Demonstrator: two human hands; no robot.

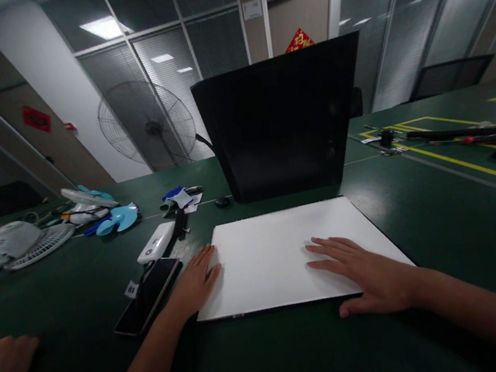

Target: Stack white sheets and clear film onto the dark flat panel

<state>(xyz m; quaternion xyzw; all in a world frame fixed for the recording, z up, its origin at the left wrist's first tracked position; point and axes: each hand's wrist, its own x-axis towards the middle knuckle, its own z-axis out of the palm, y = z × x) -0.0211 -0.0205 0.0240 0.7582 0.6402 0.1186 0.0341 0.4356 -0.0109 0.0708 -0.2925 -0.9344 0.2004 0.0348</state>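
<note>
A flat white panel (276,256) with a thin dark edge lies on the green table in front of me. My left hand (196,279) is open at its left edge, fingers extended and thumb touching or just over the white surface. My right hand (362,274) lies open across the panel's right front part, fingers spread and thumb past the front edge. Behind the panel stands a large black flat screen-like panel (283,125), leaning slightly. Neither hand grips anything.
Left of my forearm lie a smartphone (148,295) and a white power bank-like box (157,242). A small black mouse-like object (221,202) sits behind. Fan parts (117,220) are farther left. Another person's hand (7,361) rests at far left. Yellow tape (456,159) marks the right.
</note>
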